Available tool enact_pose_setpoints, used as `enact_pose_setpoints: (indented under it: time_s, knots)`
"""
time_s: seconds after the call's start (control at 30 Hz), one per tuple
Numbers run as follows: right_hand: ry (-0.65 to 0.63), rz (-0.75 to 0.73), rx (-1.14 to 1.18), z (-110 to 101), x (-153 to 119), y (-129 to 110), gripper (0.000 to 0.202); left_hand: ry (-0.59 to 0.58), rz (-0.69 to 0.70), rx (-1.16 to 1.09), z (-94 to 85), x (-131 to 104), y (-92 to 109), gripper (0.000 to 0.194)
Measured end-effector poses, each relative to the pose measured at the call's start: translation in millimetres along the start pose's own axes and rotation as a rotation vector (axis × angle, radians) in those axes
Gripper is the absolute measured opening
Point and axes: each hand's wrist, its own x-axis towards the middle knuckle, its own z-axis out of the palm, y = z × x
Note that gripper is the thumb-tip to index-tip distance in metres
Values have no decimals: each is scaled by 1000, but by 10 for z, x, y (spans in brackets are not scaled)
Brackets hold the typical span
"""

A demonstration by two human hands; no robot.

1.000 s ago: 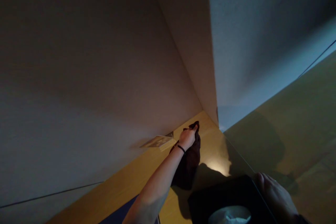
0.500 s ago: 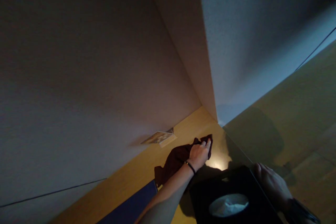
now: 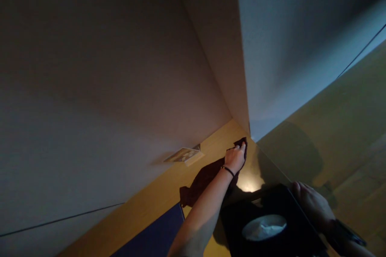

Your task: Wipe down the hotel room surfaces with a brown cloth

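My left hand [image 3: 235,159], with a dark band on its wrist, presses a dark maroon cloth [image 3: 208,176] onto a pale wooden surface [image 3: 221,139] near the wall corner. Its fingers are bent over the cloth's far end, and the rest trails back beside my forearm. At the lower right my right hand [image 3: 313,204], wearing a dark watch, grips the right side of a black tissue box [image 3: 235,219]. A white tissue [image 3: 265,228] shows in the box's oval opening. The fingers of my right hand are partly hidden in shadow.
A small picture card [image 3: 182,154] leans near the wall [image 3: 120,136], left of the cloth. A dark blue flat object [image 3: 153,235] lies at the lower left. A wall corner [image 3: 247,116] juts out ahead, and the wooden floor [image 3: 356,136] lies to the right.
My left hand has slid the cloth forward and slightly right, closer to the wall corner. My right hand and the tissue box have hardly moved.
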Motion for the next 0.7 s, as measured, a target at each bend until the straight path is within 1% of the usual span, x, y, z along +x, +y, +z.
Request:
enact_pose_setpoints:
  time_s: [0.07,0.2,0.37,0.43,0.5,0.57,0.7]
  knots:
    - [-2,1,3,-13,-4,-15,51,-8,5,-4,-31,9,-7,50]
    - [-3,3,16,2,9,-5,53,-39,25,29,-26,-77,-33,49]
    - [13,-4,-11,74,40,72,50,0,-31,24,-90,68,3,50]
    - [9,0,-7,79,41,77,51,-1,-34,18,-62,28,21,51]
    - [1,0,-10,63,36,58,51,-15,-11,18,-12,-66,28,52]
    - [0,-4,-20,35,26,25,51,-21,4,28,9,-109,27,52]
    - [-2,21,-17,-22,1,-32,52,-15,-27,30,-66,43,45,50]
